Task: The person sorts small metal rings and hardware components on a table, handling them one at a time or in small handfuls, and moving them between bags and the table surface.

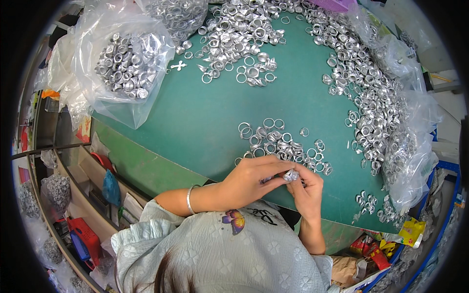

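Head view: at lower centre of the frame, near the green table's [195, 117] near edge, the left hand [249, 180] and right hand [305, 188] meet, fingers pinched shut on one small silver ring [291, 176]. Bare tabletop lies open at centre left, between the small ring cluster [281, 144] and the plastic bag of rings [124, 66] at upper left. The ring's shape is partly hidden by fingertips.

A silver metal ring [291, 175] (shiny, chunky) sits pinched between fingertips, at six o'clock from the loose ring cluster [281, 142].

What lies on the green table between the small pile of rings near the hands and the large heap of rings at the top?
In the head view, only bare green table separates the small pile from the large heap.
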{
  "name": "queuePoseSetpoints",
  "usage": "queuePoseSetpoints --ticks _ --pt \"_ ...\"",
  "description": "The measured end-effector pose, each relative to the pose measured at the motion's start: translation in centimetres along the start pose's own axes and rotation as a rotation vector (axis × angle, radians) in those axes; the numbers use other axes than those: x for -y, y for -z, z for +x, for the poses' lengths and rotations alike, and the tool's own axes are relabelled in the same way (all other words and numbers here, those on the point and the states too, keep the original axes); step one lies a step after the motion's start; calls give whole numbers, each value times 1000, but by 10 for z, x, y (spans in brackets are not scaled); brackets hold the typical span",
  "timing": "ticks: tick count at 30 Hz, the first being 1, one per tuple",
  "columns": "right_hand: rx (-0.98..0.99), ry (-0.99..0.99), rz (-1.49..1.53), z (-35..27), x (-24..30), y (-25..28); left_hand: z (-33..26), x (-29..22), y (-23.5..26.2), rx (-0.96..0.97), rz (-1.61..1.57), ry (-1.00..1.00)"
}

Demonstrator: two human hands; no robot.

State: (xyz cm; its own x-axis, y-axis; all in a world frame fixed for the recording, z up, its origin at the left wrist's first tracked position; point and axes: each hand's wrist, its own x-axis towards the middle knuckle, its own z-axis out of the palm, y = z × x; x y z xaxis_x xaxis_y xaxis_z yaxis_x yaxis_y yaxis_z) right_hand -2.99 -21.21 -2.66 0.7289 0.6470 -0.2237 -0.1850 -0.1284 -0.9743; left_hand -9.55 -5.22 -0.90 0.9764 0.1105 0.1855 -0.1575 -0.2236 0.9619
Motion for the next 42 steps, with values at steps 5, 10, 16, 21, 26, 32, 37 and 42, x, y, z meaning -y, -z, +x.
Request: queuePoseSetpoints --ticks 5,10,16,21,26,32,37,42 --pt "-17 33 -110 2 9 -2 -1 0 5 96 33 41" --pt "-34 90 -289 4 7 1 1 0 8 165 112 63" --pt "-21 9 -257 4 0 9 6 0 4 140 47 128" --pt "-95 131 -315 10 0 4 7 7 -6 33 119 78" --pt "-38 12 -382 10 18 7 15 6 0 25 119 77" --pt "-47 142 -386 9 13 9 19 7 3 75 49 204" --pt "-5 113 -480 14 24 32 24 10 5 98 4 255" --pt "-260 230 -655 54 59 96 25 14 14 70 -2 293"
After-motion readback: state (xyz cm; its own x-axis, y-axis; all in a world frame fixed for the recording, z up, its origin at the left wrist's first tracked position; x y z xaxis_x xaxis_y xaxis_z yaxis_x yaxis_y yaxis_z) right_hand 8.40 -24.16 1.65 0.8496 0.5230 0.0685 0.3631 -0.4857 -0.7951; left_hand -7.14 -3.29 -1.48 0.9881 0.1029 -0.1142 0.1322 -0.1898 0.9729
